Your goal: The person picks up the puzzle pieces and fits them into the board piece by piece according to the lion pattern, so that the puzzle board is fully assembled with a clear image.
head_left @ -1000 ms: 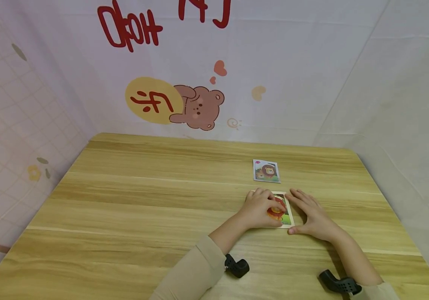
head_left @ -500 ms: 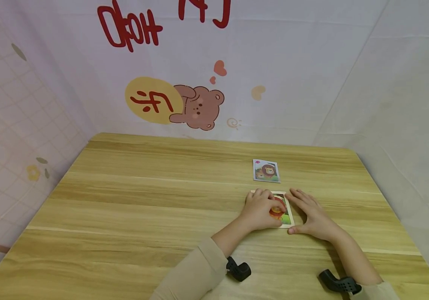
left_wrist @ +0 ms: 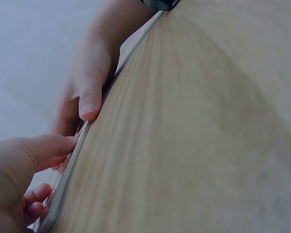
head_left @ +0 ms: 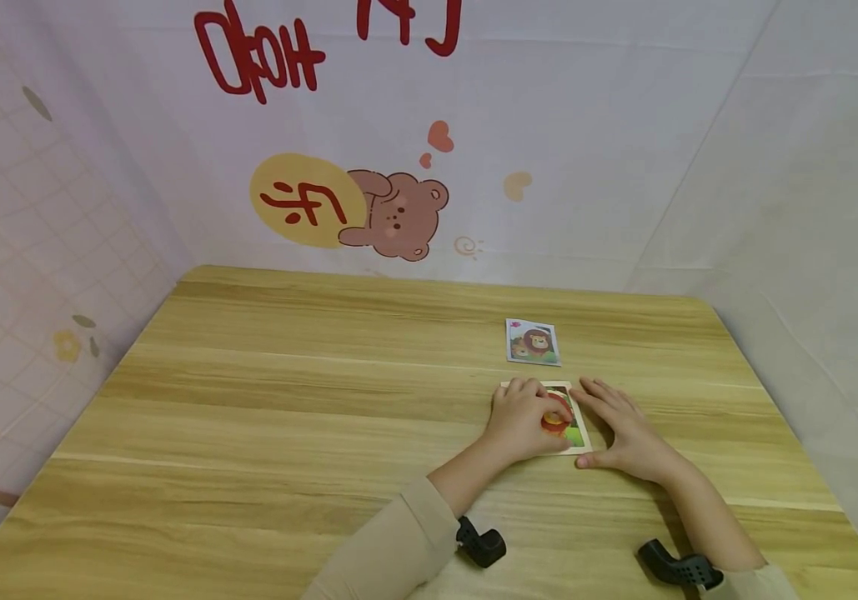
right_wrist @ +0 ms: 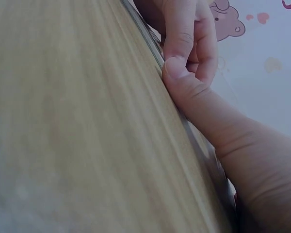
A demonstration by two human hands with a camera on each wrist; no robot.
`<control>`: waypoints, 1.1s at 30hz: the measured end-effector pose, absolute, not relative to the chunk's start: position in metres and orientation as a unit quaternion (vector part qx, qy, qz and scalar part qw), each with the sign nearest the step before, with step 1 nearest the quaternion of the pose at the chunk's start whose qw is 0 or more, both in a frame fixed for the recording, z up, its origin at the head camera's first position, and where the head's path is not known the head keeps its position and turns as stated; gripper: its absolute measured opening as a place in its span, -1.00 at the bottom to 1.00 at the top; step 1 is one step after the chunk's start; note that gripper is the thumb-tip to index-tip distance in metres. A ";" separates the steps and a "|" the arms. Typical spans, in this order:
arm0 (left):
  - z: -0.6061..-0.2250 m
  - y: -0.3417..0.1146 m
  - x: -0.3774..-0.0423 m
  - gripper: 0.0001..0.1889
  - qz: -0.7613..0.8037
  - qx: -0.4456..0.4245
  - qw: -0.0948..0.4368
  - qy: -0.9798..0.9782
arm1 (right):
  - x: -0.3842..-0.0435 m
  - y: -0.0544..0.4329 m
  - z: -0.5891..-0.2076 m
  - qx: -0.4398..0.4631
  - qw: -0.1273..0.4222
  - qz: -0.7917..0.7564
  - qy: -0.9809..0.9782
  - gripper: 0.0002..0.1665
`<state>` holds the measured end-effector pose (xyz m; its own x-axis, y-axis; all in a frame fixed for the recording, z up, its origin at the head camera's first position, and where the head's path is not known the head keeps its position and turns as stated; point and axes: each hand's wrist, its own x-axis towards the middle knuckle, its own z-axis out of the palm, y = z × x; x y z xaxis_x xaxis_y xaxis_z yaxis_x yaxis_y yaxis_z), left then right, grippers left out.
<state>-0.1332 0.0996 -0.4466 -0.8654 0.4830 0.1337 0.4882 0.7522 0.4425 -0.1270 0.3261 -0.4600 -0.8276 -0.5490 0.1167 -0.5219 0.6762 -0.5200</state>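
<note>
A small puzzle board (head_left: 574, 433) with a pale border and a red-orange and green animal picture lies flat on the table. My left hand (head_left: 519, 423) is over its left part, fingers curled down on it, thumb at the near edge, hiding much of the picture. In the left wrist view the left thumb (left_wrist: 58, 143) is at the board's edge, the other fingertips bent beneath the palm. My right hand (head_left: 627, 437) rests at the right side, thumb and fingers spread apart near its corners. The right thumb (right_wrist: 191, 90) shows beside the left hand in the right wrist view.
A picture card of lions (head_left: 534, 342) lies just beyond the board. The wood-grain table (head_left: 286, 433) ends at a pale printed cloth (head_left: 586, 108) behind and at both sides. Black wrist devices are strapped on both forearms.
My left hand has slid slightly to the right, and the board's right edge has shifted a little toward my right hand. The right hand and the lion card have stayed in place.
</note>
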 end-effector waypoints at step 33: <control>-0.449 0.091 -0.133 -0.63 -0.274 -0.268 0.007 -0.924 | -0.130 0.326 -0.460 -0.292 0.040 -0.299 0.907 0.04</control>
